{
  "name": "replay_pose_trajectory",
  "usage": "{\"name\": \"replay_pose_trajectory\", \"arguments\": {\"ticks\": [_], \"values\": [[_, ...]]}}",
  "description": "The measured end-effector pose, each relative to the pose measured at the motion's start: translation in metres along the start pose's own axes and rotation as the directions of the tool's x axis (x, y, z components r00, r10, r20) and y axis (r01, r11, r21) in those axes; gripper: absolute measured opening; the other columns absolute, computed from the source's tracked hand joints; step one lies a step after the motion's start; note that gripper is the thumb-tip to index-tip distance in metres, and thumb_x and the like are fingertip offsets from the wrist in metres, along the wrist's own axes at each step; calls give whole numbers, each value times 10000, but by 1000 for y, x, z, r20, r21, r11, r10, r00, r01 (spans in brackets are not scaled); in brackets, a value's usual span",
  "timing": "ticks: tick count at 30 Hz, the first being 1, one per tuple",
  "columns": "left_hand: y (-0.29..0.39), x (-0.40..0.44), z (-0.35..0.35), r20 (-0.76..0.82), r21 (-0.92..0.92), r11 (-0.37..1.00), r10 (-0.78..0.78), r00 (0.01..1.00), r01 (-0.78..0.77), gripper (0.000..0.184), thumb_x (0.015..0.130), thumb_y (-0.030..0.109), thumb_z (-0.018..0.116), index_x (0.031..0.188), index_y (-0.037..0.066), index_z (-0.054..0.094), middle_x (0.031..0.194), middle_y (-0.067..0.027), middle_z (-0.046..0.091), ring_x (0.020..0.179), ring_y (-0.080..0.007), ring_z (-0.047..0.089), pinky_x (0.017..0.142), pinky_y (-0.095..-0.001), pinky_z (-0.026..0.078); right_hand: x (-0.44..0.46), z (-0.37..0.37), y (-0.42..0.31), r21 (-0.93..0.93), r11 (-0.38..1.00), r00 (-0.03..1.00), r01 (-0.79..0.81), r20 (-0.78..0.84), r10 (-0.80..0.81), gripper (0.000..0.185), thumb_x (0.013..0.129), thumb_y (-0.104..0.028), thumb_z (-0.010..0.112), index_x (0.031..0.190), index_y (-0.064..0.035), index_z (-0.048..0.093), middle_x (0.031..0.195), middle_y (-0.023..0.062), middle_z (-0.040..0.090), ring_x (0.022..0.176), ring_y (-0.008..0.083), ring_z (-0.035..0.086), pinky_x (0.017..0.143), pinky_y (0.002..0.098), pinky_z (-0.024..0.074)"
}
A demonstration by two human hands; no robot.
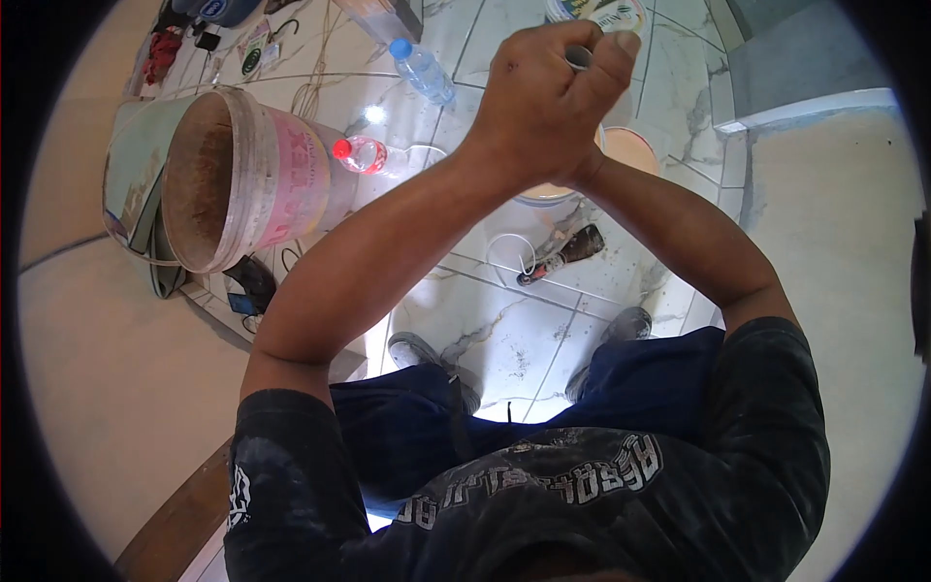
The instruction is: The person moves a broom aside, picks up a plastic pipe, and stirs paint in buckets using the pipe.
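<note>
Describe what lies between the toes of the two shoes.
In the head view, bare floor tile with dark specks lies between left shoe and right shoe.

Fairly bright overall, light cool/whitish. Small hard glare spot on the floor tiles [485,335] to the L of the hands [553,107]; bigger washed-out patches nearer the body, btwn & beside the shoes [417,351]. Dark shirt [582,495] below the hands loses detail in its folds. Hands reasonably sharp; small stuff far L & above a bit soft. Strong fisheye: walls [824,213] curve, corners go black.
</note>
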State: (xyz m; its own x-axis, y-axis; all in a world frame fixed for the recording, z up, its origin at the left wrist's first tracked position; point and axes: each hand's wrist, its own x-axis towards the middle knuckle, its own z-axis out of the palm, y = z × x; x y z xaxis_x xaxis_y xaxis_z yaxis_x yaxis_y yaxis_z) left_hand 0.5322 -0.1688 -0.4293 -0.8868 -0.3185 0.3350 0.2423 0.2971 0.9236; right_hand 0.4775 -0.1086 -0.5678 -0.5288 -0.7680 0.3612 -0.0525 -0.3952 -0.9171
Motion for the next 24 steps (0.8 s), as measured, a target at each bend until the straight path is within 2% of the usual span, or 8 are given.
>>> {"name": "replay_pose_trajectory", "arguments": {"ticks": [5,8,11,13,17,21,23,24], "values": [[1,-1,27,48,-62,998,-18,999,20,469,900,394,570,613,27,511,505,48,398,532,-43,371,453,-234,305,-27,-31,6,184,953,969,-241,-5,246,435,861,-176,582,1234,-23,419,1154,112,510,1086,191,501,882,313,430],[1,10,34,147,36,998,-49,988,44,458,930,418,490,733,13,574,658,-14,542,606,-77,475,537,-252,388,-30,-43,2,273,897,934,-347,12,358,435,860,-174,584,1234,-24,421,1155,114,509,1090,195,500,886,314,429],[-11,28,45,11,-58,994,90,996,-89,461,892,355,542,617,-15,534,477,-97,467,443,-178,433,455,-340,376,-14,-48,-28,14,993,987,-118,-106,118,357,866,-164,560,1176,-19,456,1050,88,547,973,153,528,792,284,444],[-17,40,44,115,-267,964,23,993,9,427,945,366,507,663,45,496,560,45,405,533,-47,354,453,-238,290,-6,-50,-40,-171,985,988,33,-146,-59,309,869,-156,543,1137,-17,480,980,70,572,894,125,547,729,264,453],[-21,58,38,95,-300,954,28,995,2,425,950,375,495,675,51,496,570,50,406,536,-46,350,456,-231,287,16,-63,-28,-80,997,992,-6,-127,-4,83,828,-95,524,854,-21,550,725,1,555,682,71,502,582,236,391],[-25,67,25,29,-260,965,51,998,-42,433,947,386,495,670,53,488,574,50,409,540,-43,349,458,-228,288,37,-60,-28,-81,993,984,84,-151,-96,84,823,-90,527,855,-18,557,725,8,563,692,72,510,585,241,397],[-31,69,17,22,-228,972,64,998,-57,434,946,384,497,667,52,485,575,49,412,543,-44,351,460,-228,291,45,-65,-20,-379,921,993,88,-44,-113,344,872,-143,558,1173,10,490,1123,95,568,1040,170,526,872,310,442],[-31,68,13,4,-189,977,101,995,-99,433,945,376,501,662,50,482,574,48,412,544,-45,352,460,-229,294,48,-59,-20,-377,922,993,89,-40,-112,344,872,-143,558,1173,10,490,1123,95,568,1040,170,526,872,310,442]]}}
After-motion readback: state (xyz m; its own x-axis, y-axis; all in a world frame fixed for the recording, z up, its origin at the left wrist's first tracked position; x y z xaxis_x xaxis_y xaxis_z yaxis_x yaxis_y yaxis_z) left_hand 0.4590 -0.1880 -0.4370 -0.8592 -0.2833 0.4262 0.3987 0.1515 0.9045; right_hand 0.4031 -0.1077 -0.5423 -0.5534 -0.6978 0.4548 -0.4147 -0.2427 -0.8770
